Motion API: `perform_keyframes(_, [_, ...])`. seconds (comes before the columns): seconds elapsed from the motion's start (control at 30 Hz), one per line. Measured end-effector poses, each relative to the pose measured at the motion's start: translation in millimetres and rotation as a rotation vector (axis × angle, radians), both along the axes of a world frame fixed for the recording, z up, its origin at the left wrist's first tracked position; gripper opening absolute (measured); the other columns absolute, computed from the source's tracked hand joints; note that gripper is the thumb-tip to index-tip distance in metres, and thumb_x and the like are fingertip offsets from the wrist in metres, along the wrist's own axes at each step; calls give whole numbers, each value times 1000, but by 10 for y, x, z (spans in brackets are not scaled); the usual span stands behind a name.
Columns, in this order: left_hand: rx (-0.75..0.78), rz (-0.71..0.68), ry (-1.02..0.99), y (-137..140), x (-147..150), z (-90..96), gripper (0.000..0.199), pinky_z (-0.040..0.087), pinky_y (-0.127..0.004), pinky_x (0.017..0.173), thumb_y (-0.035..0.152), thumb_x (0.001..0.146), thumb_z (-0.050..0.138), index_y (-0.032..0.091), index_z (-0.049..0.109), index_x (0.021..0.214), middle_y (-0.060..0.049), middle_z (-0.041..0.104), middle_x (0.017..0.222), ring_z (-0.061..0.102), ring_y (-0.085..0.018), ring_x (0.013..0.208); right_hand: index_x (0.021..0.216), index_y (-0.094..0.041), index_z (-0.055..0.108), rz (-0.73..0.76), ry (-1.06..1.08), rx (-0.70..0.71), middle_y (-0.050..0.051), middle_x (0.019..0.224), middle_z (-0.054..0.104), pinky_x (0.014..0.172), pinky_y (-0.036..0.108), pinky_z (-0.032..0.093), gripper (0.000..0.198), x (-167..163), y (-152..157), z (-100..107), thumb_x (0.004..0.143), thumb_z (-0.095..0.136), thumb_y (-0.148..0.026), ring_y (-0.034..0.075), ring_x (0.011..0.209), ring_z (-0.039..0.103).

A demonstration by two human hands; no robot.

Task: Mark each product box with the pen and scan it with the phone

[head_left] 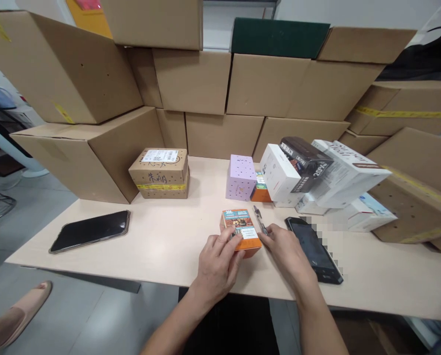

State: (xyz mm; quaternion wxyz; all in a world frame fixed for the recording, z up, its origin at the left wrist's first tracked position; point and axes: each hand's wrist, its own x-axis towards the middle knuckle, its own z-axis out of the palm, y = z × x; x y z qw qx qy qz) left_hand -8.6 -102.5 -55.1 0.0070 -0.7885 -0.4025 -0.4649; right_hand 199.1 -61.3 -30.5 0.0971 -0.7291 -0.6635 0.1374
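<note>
Orange carton point(241, 230) sitting near the front edge of the pale table point(168, 236), printed face up, white label at its near corner; left hand point(217, 264) curling over its near left side, fingers point(231, 237) bent and pressing on the top face and edge, thumb side hidden, so gripping it lightly rather than lifting; right hand point(285, 251) lying just beside the carton's right edge, fingers half closed, fingertips touching or nearly touching that edge, cannot tell which; pen point(259, 220) lying just beyond the right hand, tip end pointing away, whether pinched by the fingers not clear. Spreading outward: dark handset point(314, 250) lying flat just right of the right hand; lilac cube box point(240, 177) standing behind the carton; leaning heap of white and black retail boxes point(316, 172) to its right; small taped brown parcel point(160, 172) with a shipping label further left; black phone point(90, 230) lying face up, well apart at the left end; wall of large cardboard cartons point(205, 84) stacking up along the back.
</note>
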Motion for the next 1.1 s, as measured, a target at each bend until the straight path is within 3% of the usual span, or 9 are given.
perform_keyframes(0.23, [9,4,15,-5,2,7,36,54,-37,82,19,94,57,16,55,131,-17,60,135,62,-24,103,96,-16,62,-92,-102,19,15,83,71,63,30,35,27,-79,-46,32,96,51,-40,26,77,67])
perform_keyframes(0.3, [14,4,12,-10,0,14,37,54,-37,83,19,94,57,16,55,131,-17,60,135,62,-25,106,103,-15,62,-126,-88,92,14,88,71,67,31,39,34,-51,-141,30,98,47,-44,26,79,67])
perform_keyframes(0.47, [10,-11,1,-14,-5,22,40,54,-38,85,18,94,56,16,52,134,-18,59,136,62,-25,108,131,-9,57,-334,-165,495,25,114,62,86,47,46,75,194,-548,-74,91,39,-69,38,105,59])
perform_keyframes(0.6, [25,-11,-22,-26,-5,6,46,53,-41,89,17,93,57,17,49,139,-19,57,138,60,-27,116,148,-7,42,-468,-257,442,33,134,47,88,61,43,100,416,-802,-246,81,41,-81,50,117,49])
perform_keyframes(0.77, [81,17,-148,-84,-20,-23,44,56,-35,78,14,89,60,21,55,132,-16,56,127,61,-20,94,148,-1,38,-478,-167,377,30,119,56,95,60,41,98,504,-819,-434,83,44,-74,46,112,53])
perform_keyframes(0.97, [180,-57,-182,-137,-54,-8,41,52,-30,62,6,83,58,17,58,123,-9,60,93,58,-17,78,146,-1,41,-497,-93,448,29,115,57,96,60,39,85,430,-732,-418,86,47,-61,44,110,52])
perform_keyframes(1.1, [192,-91,-141,-138,-45,13,36,50,-30,59,7,83,58,16,59,118,-9,65,88,58,-18,72,147,-1,40,-493,-2,494,29,119,56,96,59,40,88,436,-735,-432,83,51,-61,44,113,52])
